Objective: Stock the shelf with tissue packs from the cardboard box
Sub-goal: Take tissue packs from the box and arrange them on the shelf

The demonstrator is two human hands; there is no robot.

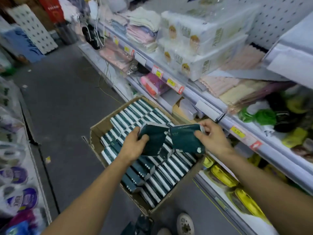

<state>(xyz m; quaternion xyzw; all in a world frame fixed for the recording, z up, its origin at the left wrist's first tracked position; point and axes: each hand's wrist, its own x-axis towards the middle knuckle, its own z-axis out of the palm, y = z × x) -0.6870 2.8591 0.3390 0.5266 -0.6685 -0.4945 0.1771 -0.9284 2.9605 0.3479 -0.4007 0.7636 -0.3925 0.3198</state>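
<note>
An open cardboard box [101, 128] stands on the aisle floor, packed with several rows of dark green tissue packs [160, 175]. Above the box, my left hand [133, 146] grips one dark green tissue pack [153, 139]. My right hand [211, 134] grips a second dark green tissue pack [183, 139] just to the right of the first; the two packs almost touch. The shelf [211, 102] runs along the right, level with my right hand.
The shelving on the right holds folded towels [140, 29], white tissue bundles [194, 48], green and yellow goods [264, 116] and yellow price tags. Bagged goods [17, 184] line the left side. Grey floor [64, 99] stretches ahead. A white shoe [185, 224] is beside the box.
</note>
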